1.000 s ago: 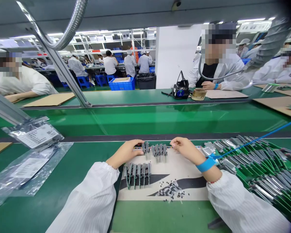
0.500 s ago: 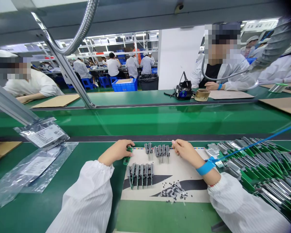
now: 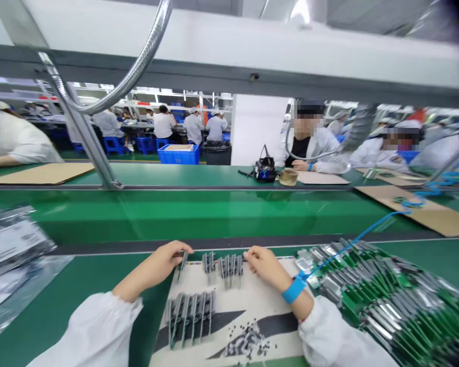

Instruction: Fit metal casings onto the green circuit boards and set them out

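Left hand (image 3: 152,271) pinches a thin metal-topped circuit board (image 3: 182,265), and right hand (image 3: 265,267) lies loose beside a row of boards (image 3: 229,270), set neatly apart on a card sheet (image 3: 252,302) so they don't touch.

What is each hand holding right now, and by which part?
The left hand pinches a narrow metal-clad module by its top end; the right hand visibly holds nothing.

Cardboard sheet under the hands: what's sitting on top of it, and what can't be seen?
On the cardboard sheet sit rows of small circuit boards and a pile of tiny dark parts. The surface beneath them is hidden, and the right hand covers part of the sheet's far edge.
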Available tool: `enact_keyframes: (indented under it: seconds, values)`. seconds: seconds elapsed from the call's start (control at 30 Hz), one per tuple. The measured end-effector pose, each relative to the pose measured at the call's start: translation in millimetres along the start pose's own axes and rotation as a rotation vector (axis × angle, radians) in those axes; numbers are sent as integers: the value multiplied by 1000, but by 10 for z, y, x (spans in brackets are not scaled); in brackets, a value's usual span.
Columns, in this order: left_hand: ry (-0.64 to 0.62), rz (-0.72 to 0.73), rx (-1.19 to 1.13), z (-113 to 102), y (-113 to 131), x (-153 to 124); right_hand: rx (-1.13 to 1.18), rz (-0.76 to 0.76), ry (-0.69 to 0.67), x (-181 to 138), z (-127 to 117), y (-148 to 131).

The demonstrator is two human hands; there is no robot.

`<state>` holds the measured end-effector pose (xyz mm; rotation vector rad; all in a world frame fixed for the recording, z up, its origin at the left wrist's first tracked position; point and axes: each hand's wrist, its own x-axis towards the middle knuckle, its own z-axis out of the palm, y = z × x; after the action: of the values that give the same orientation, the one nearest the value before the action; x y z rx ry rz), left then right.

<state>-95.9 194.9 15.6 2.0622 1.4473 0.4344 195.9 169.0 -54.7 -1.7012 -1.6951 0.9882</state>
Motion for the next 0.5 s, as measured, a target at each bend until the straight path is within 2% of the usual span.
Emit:
enact_keyframes:
  seconds: [0.23,0.5]
  values:
    - [27,-54,-122,73,-111,62,-32,1,12,43,30,-3]
    - [-1,-105,-173,71,-60,66,-74,0,14,16,3,-41]
